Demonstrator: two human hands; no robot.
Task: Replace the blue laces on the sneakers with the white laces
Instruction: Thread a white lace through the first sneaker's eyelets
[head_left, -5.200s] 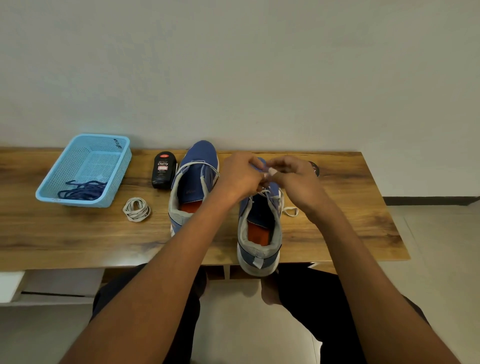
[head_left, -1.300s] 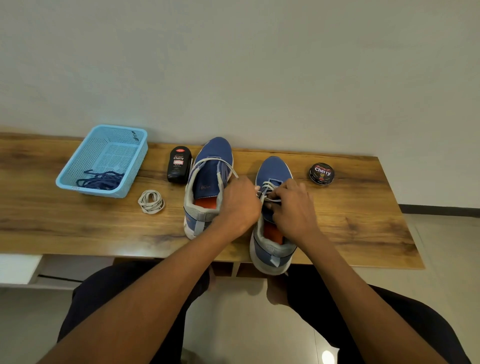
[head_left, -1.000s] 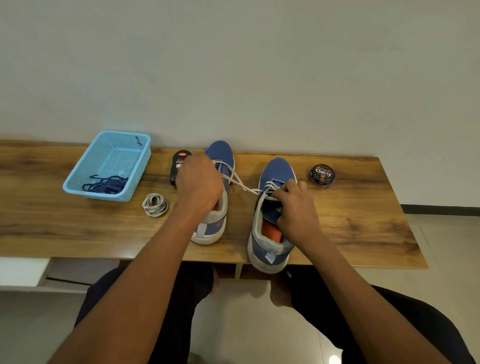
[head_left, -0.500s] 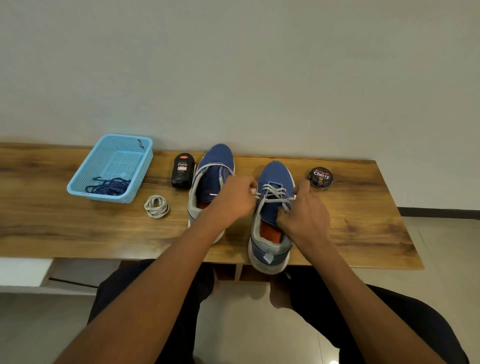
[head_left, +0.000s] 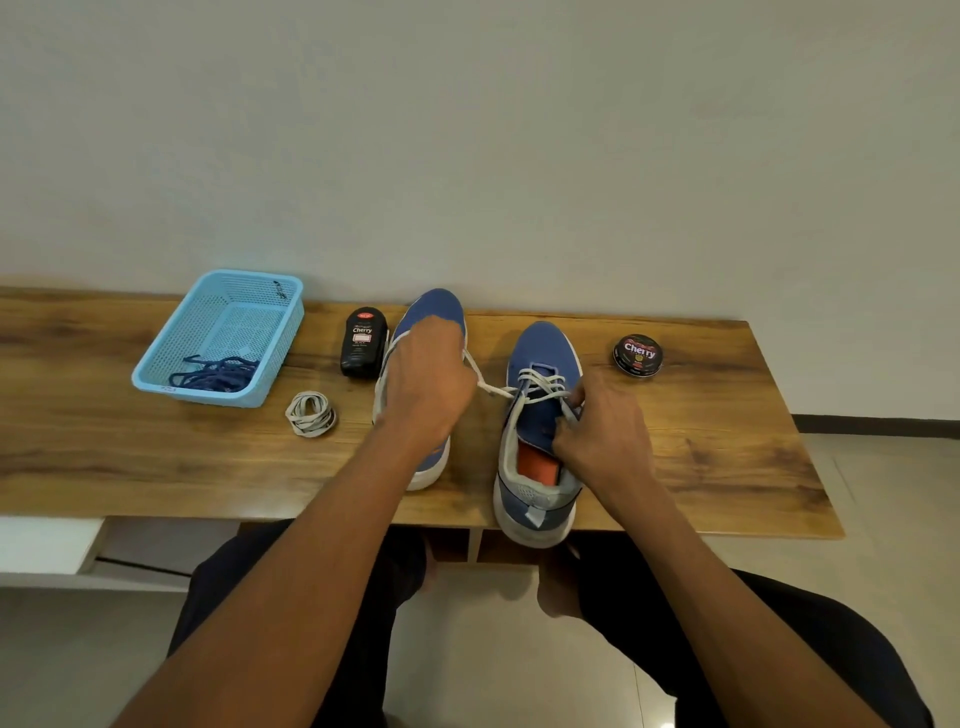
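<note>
Two hands at work: left hand (head_left: 427, 379) fisted around one end of the white lace (head_left: 540, 383), drawn taut over the left sneaker (head_left: 435, 312); right hand (head_left: 597, 426) pinching the lace at the right sneaker (head_left: 540, 353), by the eyelets. Two blue mesh-fabric sneakers with pale rubbery soles, side by side on the wood-grain table (head_left: 701, 467). One spare white lace coil (head_left: 310, 413). One perforated plastic basket (head_left: 171, 364), rectangular, holding tangled blue laces (head_left: 218, 373). One black polish bottle (head_left: 363, 342); one round polish tin (head_left: 638, 355).
</note>
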